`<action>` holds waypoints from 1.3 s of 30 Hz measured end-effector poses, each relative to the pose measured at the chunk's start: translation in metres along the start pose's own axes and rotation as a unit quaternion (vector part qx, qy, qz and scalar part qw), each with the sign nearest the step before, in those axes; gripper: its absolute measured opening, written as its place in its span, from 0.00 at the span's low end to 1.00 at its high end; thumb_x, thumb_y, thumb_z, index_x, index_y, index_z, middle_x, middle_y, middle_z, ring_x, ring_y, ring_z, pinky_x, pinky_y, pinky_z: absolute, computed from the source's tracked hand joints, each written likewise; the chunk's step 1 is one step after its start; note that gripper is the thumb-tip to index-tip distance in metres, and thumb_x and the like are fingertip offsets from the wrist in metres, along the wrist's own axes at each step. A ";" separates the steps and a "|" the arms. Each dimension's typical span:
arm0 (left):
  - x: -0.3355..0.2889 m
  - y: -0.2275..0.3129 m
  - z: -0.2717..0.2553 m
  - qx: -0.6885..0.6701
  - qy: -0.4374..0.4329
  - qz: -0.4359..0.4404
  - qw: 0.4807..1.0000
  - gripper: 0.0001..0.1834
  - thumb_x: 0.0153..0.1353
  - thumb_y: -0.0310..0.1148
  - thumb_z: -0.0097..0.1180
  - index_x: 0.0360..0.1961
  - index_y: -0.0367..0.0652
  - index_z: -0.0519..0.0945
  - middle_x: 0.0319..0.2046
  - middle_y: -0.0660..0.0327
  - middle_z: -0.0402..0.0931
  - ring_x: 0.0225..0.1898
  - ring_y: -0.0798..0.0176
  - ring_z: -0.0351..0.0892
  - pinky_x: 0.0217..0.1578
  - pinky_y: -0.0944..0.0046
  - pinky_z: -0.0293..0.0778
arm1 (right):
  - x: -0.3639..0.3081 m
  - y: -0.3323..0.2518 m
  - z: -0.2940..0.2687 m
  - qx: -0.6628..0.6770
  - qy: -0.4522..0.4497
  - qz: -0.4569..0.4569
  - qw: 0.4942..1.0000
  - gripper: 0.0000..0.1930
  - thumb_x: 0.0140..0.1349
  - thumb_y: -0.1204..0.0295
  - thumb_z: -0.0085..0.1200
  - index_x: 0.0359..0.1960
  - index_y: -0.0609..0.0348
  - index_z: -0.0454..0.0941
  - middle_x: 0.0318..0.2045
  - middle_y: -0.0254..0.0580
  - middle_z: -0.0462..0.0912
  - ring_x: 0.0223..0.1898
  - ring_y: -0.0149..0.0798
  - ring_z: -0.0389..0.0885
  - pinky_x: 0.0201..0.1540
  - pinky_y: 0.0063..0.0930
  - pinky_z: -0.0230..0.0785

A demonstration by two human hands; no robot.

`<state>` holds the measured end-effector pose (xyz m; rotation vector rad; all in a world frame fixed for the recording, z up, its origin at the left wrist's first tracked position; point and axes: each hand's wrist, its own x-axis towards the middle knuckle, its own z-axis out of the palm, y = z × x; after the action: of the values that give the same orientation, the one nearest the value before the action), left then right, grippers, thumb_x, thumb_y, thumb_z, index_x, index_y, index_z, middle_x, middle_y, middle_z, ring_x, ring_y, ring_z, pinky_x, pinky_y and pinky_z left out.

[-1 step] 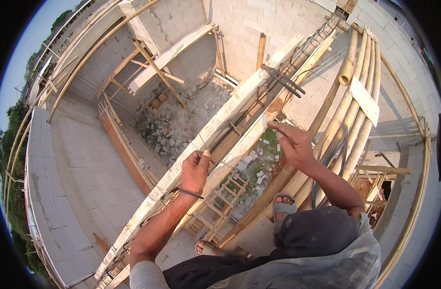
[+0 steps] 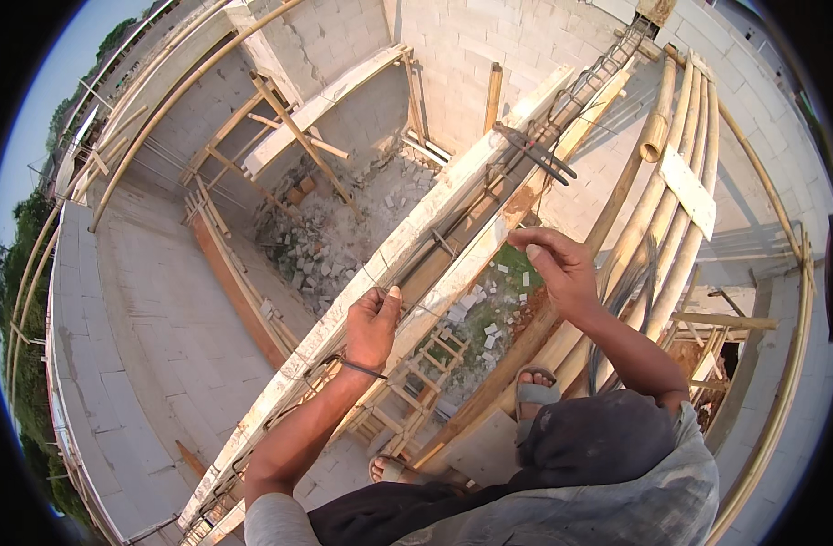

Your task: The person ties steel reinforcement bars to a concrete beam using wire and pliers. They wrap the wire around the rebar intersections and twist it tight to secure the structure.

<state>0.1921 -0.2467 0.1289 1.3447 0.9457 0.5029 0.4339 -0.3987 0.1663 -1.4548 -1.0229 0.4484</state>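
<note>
Wooden board [image 2: 477, 255] separates curled fingers of left hand [image 2: 372, 328] and right hand [image 2: 564, 273], grasp unclear. Both nudged rightward; work seems unchanged.

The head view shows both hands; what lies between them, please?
In the head view, a pale board runs between the left hand and right hand, rubble showing below it.

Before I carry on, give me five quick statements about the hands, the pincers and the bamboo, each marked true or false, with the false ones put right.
1. The left hand has a dark band at its wrist. True.
2. The right hand wears a glove. False: it is bare.
3. Dark pincers lie across the timber formwork. True.
4. The right hand grips the pincers. False: it is apart from them.
5. A pale board lies over bamboo poles. True.
</note>
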 end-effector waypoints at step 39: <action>-0.037 0.041 0.021 0.105 -0.141 0.156 0.972 0.09 0.72 0.31 0.53 0.45 0.35 0.77 0.27 0.61 0.73 0.28 0.70 0.68 0.32 0.67 0.70 | -0.036 -0.029 0.046 0.189 -0.225 0.258 0.921 0.10 0.77 0.67 0.44 0.49 0.58 0.73 0.23 0.25 0.66 0.21 0.20 0.59 0.22 0.19 0.54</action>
<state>0.1965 -0.2800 0.1781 1.7198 0.5657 0.4421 0.3695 -0.4038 0.1750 -1.2772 -0.8242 1.3384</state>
